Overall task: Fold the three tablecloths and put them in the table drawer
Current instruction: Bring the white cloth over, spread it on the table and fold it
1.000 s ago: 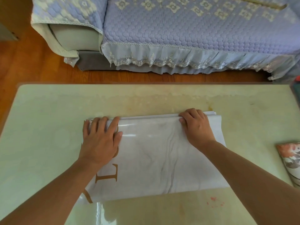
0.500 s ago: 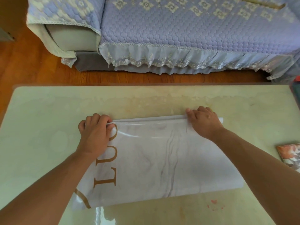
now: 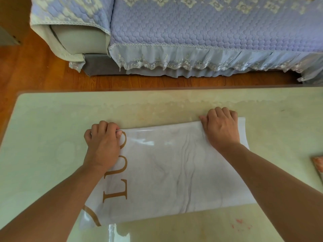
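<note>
Hands (image 3: 103, 145) hide tablecloth's (image 3: 166, 172) corners, seemingly.

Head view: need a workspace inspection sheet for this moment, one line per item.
Surface: glossy pale marble-look table, reddish specks near the front right.
Job's things: one white tablecloth with gold letters, partly folded, lying flat; the other two and the drawer are not identified.
Clutter: a patterned orange item at the right edge, cut off by the frame.
Grippers: left hand and right hand each grip a far corner of the tablecloth, fingers curled over its edge.
Cables: nothing seen.
Surroundings: sofa with a quilted lilac cover beyond the table, wooden floor.
</note>
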The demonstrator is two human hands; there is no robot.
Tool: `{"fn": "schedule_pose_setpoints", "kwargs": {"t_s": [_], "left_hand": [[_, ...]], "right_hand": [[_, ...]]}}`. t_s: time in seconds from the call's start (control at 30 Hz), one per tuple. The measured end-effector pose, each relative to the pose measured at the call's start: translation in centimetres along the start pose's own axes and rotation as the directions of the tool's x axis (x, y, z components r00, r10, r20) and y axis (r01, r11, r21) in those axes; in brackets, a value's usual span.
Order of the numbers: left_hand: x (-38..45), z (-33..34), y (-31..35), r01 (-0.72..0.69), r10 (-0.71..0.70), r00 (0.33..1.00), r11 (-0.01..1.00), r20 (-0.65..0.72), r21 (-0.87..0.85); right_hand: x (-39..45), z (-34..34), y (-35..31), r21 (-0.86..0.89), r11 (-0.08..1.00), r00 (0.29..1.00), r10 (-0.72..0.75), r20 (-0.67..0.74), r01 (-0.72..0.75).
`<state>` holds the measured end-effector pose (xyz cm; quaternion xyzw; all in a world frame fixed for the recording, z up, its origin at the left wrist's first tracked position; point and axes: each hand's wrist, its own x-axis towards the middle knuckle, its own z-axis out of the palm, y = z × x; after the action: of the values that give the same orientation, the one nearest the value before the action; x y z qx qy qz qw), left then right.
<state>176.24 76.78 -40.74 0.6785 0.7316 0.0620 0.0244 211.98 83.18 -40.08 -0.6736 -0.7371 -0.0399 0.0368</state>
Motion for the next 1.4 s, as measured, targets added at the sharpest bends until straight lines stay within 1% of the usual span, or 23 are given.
{"fn": "schedule_pose_setpoints", "kwargs": {"t_s": [0.1,0.2,0.27,0.33,0.4,0.5,0.57,0.67,0.7,0.73,0.77,0.8,0.87,0.9,0.97,1.03,1.1,1.17,1.23,1.3,1.33,1.4], "left_hand": [[-0.1,0.1,0.1,-0.015,0.012,1.0,0.996,0.029,0.088],[-0.2,-1.3,1.4,-0.022,0.017,0.999,0.989,0.038,0.144],[-1.2,-2.5,2.6,-0.103,0.099,0.994,0.985,0.037,0.141],[-4.5,-4.0,3.6,-0.178,0.173,0.983,0.979,0.06,0.104],[-9.7,-4.5,3.7,-0.164,0.157,0.982,0.984,0.109,0.063],[-15.3,-3.5,2.7,-0.124,0.108,0.965,0.991,0.238,0.053],[-15.9,-2.3,2.2,-0.124,0.093,0.95,0.988,0.297,0.088],[-15.4,-1.5,2.4,-0.142,0.102,0.95,0.983,0.294,0.116],[-15.4,-1.4,2.4,-0.144,0.105,0.949,0.983,0.296,0.114],[-15.5,-1.5,2.3,-0.14,0.099,0.947,0.984,0.306,0.114],[-15.6,-1.5,2.2,-0.135,0.094,0.946,0.984,0.311,0.115],[-15.8,-1.5,2.0,-0.131,0.09,0.946,0.985,0.312,0.113],[-15.8,-1.4,1.9,-0.129,0.088,0.946,0.985,0.311,0.115],[-15.8,-1.3,1.9,-0.13,0.088,0.95,0.984,0.3,0.125],[-16.0,-1.0,1.8,-0.128,0.085,0.959,0.981,0.27,0.148],[-15.9,-0.9,1.9,-0.126,0.086,0.967,0.98,0.24,0.155],[-16.0,-1.1,2.1,-0.126,0.09,0.969,0.981,0.229,0.145],[-16.0,-1.2,2.0,-0.134,0.103,0.972,0.982,0.213,0.136],[-16.1,-1.1,2.0,-0.137,0.107,0.975,0.98,0.197,0.146],[-16.1,-1.2,2.3,-0.135,0.105,0.976,0.98,0.193,0.146],[-16.1,-1.2,2.4,-0.138,0.108,0.975,0.979,0.195,0.149],[-16.2,-1.2,2.3,-0.15,0.119,0.974,0.977,0.193,0.154]], "right_hand": [[0.0,1.0,-0.7,0.058,0.996,0.997,0.07,0.02,-0.071],[-0.3,1.2,-0.4,0.091,0.993,0.997,0.073,-0.011,-0.071],[-0.2,1.1,-0.3,0.135,0.987,0.996,0.088,-0.009,-0.086],[-0.1,1.1,-0.5,0.156,0.981,0.994,0.113,0.008,-0.113],[-0.1,1.1,-0.6,0.169,0.98,0.994,0.106,-0.006,-0.103],[-0.2,1.4,-0.4,0.212,0.974,0.994,0.094,-0.05,-0.081],[-0.3,1.7,-0.4,0.22,0.971,0.992,0.107,-0.062,-0.091],[-0.5,1.0,-2.7,0.193,0.961,0.975,0.214,-0.063,-0.199],[-1.0,0.3,-4.4,0.228,0.946,0.967,0.249,-0.055,-0.23],[-2.2,-0.6,-6.6,0.285,0.933,0.969,0.243,-0.05,-0.219],[-3.9,-1.6,-9.4,0.354,0.921,0.981,0.188,-0.045,-0.161],[-6.3,-2.3,-12.4,0.417,0.906,0.995,0.096,-0.037,-0.072],[-11.0,-2.8,-17.2,0.45,0.889,0.993,-0.114,0.034,0.086],[-12.7,-2.7,-18.7,0.43,0.895,0.98,-0.174,0.095,0.117],[-14.3,-1.8,-19.7,0.368,0.924,0.969,-0.177,0.175,0.103],[-14.2,-1.1,-18.6,0.333,0.939,0.969,-0.159,0.189,0.09],[-14.9,-1.0,-15.9,0.305,0.947,0.97,-0.161,0.182,0.1],[-16.2,-1.0,-11.3,0.265,0.959,0.979,-0.14,0.148,0.097],[-17.1,-0.9,-5.4,0.179,0.982,0.989,-0.084,0.12,0.062],[-17.0,-1.1,-0.4,0.103,0.993,0.99,0.046,0.132,-0.06],[-16.7,-1.3,1.2,0.083,0.988,0.98,0.118,0.161,-0.133],[-16.5,-1.4,2.8,0.08,0.973,0.953,0.192,0.234,-0.216]]}}
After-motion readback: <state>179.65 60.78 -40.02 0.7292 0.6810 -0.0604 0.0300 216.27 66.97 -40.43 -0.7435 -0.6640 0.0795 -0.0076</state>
